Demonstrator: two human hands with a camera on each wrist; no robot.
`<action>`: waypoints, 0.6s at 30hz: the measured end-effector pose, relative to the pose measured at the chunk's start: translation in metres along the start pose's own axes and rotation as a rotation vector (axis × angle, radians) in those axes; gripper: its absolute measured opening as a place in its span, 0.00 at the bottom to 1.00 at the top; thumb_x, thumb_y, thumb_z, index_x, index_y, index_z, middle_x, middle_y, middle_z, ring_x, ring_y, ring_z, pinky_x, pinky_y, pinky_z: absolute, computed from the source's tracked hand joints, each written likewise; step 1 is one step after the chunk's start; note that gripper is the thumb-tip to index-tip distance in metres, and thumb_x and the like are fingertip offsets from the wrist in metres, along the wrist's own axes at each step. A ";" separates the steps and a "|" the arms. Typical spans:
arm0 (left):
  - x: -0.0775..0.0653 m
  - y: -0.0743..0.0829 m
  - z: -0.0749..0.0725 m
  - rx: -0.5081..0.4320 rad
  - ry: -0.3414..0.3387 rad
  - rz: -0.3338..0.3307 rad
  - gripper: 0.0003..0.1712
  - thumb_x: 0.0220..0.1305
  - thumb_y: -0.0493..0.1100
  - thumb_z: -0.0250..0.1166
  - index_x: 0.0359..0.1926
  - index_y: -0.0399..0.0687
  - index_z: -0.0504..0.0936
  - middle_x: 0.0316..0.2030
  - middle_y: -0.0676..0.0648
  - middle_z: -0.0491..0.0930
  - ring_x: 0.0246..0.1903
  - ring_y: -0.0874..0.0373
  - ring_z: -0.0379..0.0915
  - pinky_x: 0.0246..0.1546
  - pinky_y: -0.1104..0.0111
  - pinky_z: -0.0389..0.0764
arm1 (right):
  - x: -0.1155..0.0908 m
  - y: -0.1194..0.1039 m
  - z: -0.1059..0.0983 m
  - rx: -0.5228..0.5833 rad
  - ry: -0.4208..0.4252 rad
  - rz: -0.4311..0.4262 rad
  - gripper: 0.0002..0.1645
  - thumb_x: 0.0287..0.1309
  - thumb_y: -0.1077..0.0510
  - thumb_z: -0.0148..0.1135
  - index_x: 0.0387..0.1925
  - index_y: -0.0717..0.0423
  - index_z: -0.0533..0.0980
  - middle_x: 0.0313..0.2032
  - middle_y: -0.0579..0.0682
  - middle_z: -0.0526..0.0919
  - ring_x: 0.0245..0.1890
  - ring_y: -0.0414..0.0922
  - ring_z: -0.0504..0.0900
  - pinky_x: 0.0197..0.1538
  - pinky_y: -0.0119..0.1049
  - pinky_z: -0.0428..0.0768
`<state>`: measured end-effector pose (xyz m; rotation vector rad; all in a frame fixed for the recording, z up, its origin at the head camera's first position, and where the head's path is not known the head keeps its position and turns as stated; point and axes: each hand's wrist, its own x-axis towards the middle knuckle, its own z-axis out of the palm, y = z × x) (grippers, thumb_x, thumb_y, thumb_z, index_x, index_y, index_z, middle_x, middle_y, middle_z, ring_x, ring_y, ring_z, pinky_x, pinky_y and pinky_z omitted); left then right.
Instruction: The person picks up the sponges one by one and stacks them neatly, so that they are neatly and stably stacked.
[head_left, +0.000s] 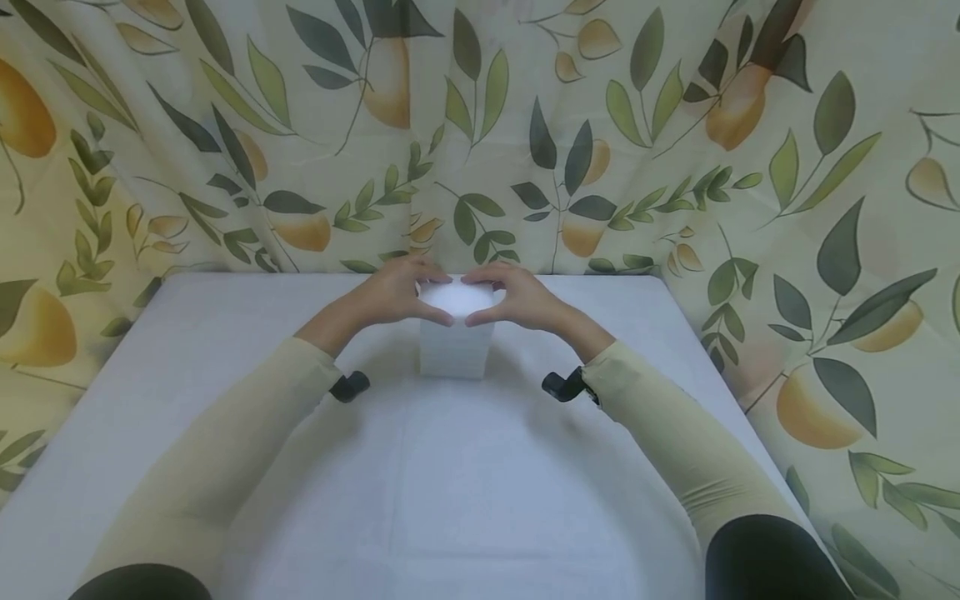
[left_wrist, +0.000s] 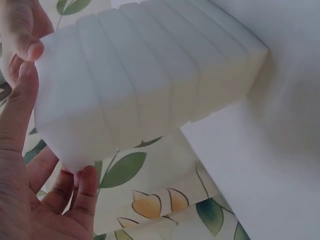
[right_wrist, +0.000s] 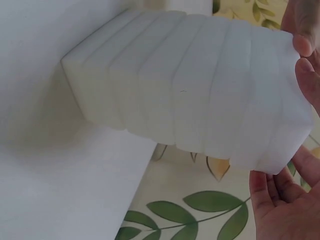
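Note:
A tall stack of several white foam sponge blocks (head_left: 453,357) stands upright near the table's far edge. My left hand (head_left: 393,293) grips the top block on its left side, thumb at the near face and fingers at the far side. On the right side my right hand (head_left: 528,300) holds the same block in a matching grip. The two thumbs almost meet at the near face. In the left wrist view, the fingertips of the left hand (left_wrist: 30,195) press the corner of the top block (left_wrist: 57,80). The layers below it lie slightly uneven.
A white cloth covers the table (head_left: 450,500), and its far edge runs close behind the stack. Beyond hangs a curtain (head_left: 480,167) printed with leaves and fruit. Dark wrist camera mounts (head_left: 564,385) stick out below both sleeves.

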<state>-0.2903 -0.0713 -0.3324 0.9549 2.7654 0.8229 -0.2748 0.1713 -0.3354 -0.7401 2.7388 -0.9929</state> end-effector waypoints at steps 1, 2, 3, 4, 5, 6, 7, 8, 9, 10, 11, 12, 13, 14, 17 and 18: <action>-0.001 0.000 -0.001 -0.005 -0.002 -0.009 0.44 0.46 0.64 0.76 0.62 0.50 0.78 0.57 0.47 0.75 0.48 0.52 0.74 0.47 0.60 0.80 | 0.000 0.000 0.000 -0.001 0.003 0.004 0.41 0.46 0.45 0.77 0.62 0.51 0.75 0.59 0.50 0.76 0.57 0.50 0.73 0.62 0.51 0.74; -0.001 -0.001 -0.002 -0.011 -0.002 -0.017 0.44 0.46 0.64 0.76 0.62 0.50 0.78 0.59 0.46 0.74 0.49 0.51 0.74 0.47 0.60 0.81 | 0.000 0.000 0.000 -0.002 0.007 0.007 0.41 0.46 0.45 0.77 0.62 0.50 0.75 0.59 0.50 0.76 0.57 0.49 0.73 0.62 0.51 0.74; -0.002 -0.001 -0.003 -0.013 -0.002 -0.023 0.44 0.46 0.64 0.76 0.62 0.51 0.78 0.59 0.46 0.74 0.50 0.51 0.74 0.47 0.59 0.81 | 0.000 0.001 0.000 -0.003 0.010 0.010 0.41 0.46 0.45 0.77 0.62 0.50 0.75 0.59 0.49 0.76 0.57 0.49 0.73 0.62 0.51 0.74; -0.002 -0.001 -0.003 -0.015 -0.001 -0.027 0.43 0.47 0.64 0.76 0.62 0.51 0.78 0.60 0.46 0.74 0.51 0.51 0.74 0.47 0.59 0.81 | 0.000 0.001 0.000 -0.003 0.012 0.012 0.41 0.46 0.45 0.77 0.62 0.50 0.75 0.59 0.49 0.76 0.57 0.49 0.73 0.62 0.51 0.74; -0.002 -0.002 -0.003 -0.017 0.000 -0.031 0.43 0.47 0.63 0.76 0.62 0.51 0.79 0.61 0.46 0.73 0.51 0.51 0.74 0.47 0.59 0.81 | 0.000 0.001 0.000 -0.003 0.015 0.013 0.40 0.46 0.45 0.77 0.62 0.50 0.75 0.59 0.49 0.76 0.57 0.49 0.73 0.62 0.51 0.74; -0.002 -0.002 -0.004 -0.019 0.000 -0.033 0.42 0.47 0.63 0.76 0.62 0.52 0.79 0.61 0.47 0.73 0.51 0.51 0.73 0.47 0.60 0.81 | 0.000 0.001 0.001 -0.003 0.017 0.013 0.40 0.46 0.45 0.77 0.62 0.50 0.75 0.58 0.49 0.76 0.57 0.49 0.73 0.62 0.51 0.74; -0.003 -0.003 -0.004 -0.023 0.002 -0.035 0.42 0.47 0.63 0.76 0.62 0.52 0.79 0.61 0.47 0.73 0.51 0.51 0.74 0.47 0.60 0.82 | 0.000 0.001 0.001 -0.003 0.017 0.012 0.40 0.46 0.45 0.77 0.62 0.50 0.76 0.58 0.49 0.76 0.56 0.49 0.73 0.62 0.51 0.74; -0.003 -0.003 -0.003 -0.023 0.002 -0.031 0.42 0.47 0.63 0.76 0.62 0.51 0.79 0.61 0.46 0.73 0.51 0.51 0.74 0.47 0.60 0.82 | 0.000 0.002 0.002 -0.003 0.019 0.011 0.40 0.46 0.46 0.77 0.62 0.50 0.76 0.58 0.49 0.76 0.56 0.48 0.73 0.62 0.50 0.74; -0.003 -0.004 -0.003 -0.020 0.003 -0.029 0.41 0.47 0.63 0.76 0.61 0.51 0.79 0.61 0.46 0.73 0.50 0.51 0.75 0.46 0.60 0.82 | 0.000 0.002 0.002 -0.005 0.019 0.010 0.40 0.46 0.45 0.77 0.62 0.50 0.76 0.57 0.49 0.76 0.56 0.48 0.73 0.61 0.49 0.75; -0.004 -0.004 -0.003 -0.021 0.005 -0.028 0.41 0.47 0.63 0.76 0.61 0.51 0.79 0.60 0.46 0.73 0.49 0.51 0.76 0.46 0.60 0.82 | -0.001 0.002 0.003 -0.005 0.020 0.008 0.40 0.46 0.45 0.77 0.62 0.50 0.76 0.57 0.48 0.77 0.56 0.48 0.73 0.61 0.48 0.75; -0.004 -0.004 -0.002 -0.020 0.006 -0.029 0.41 0.47 0.63 0.76 0.61 0.51 0.79 0.61 0.46 0.73 0.49 0.51 0.76 0.46 0.60 0.82 | -0.001 0.002 0.003 -0.004 0.021 0.006 0.40 0.46 0.45 0.77 0.62 0.50 0.75 0.57 0.48 0.77 0.56 0.48 0.73 0.61 0.47 0.75; -0.004 -0.005 -0.002 -0.021 0.007 -0.032 0.41 0.47 0.63 0.76 0.61 0.52 0.79 0.61 0.46 0.73 0.49 0.50 0.76 0.46 0.59 0.82 | -0.001 0.002 0.004 0.000 0.022 0.006 0.41 0.46 0.45 0.77 0.63 0.50 0.75 0.57 0.48 0.76 0.57 0.48 0.73 0.61 0.46 0.75; -0.004 -0.005 -0.001 -0.016 0.009 -0.030 0.41 0.47 0.63 0.76 0.61 0.52 0.79 0.62 0.46 0.73 0.52 0.49 0.75 0.49 0.57 0.81 | -0.002 0.003 0.004 0.006 0.021 0.006 0.42 0.46 0.45 0.77 0.63 0.50 0.74 0.58 0.49 0.76 0.58 0.48 0.73 0.62 0.46 0.74; -0.005 -0.005 -0.001 -0.009 0.010 -0.031 0.42 0.47 0.64 0.75 0.62 0.52 0.79 0.63 0.45 0.72 0.55 0.48 0.74 0.52 0.55 0.80 | -0.002 0.003 0.004 0.008 0.021 0.011 0.43 0.47 0.44 0.77 0.64 0.50 0.73 0.58 0.49 0.76 0.59 0.49 0.72 0.63 0.46 0.73; -0.006 -0.006 -0.003 0.008 0.012 -0.047 0.43 0.50 0.68 0.72 0.64 0.54 0.77 0.66 0.44 0.69 0.64 0.45 0.66 0.60 0.47 0.73 | -0.005 0.006 0.001 0.011 0.033 0.039 0.45 0.50 0.40 0.73 0.68 0.48 0.69 0.61 0.49 0.74 0.64 0.50 0.70 0.66 0.50 0.71; -0.007 -0.008 -0.004 0.022 0.017 -0.048 0.43 0.51 0.70 0.69 0.65 0.55 0.76 0.67 0.44 0.68 0.66 0.45 0.62 0.62 0.45 0.71 | -0.006 0.008 -0.002 0.012 0.045 0.046 0.44 0.53 0.39 0.71 0.68 0.48 0.68 0.62 0.49 0.74 0.65 0.50 0.69 0.68 0.51 0.69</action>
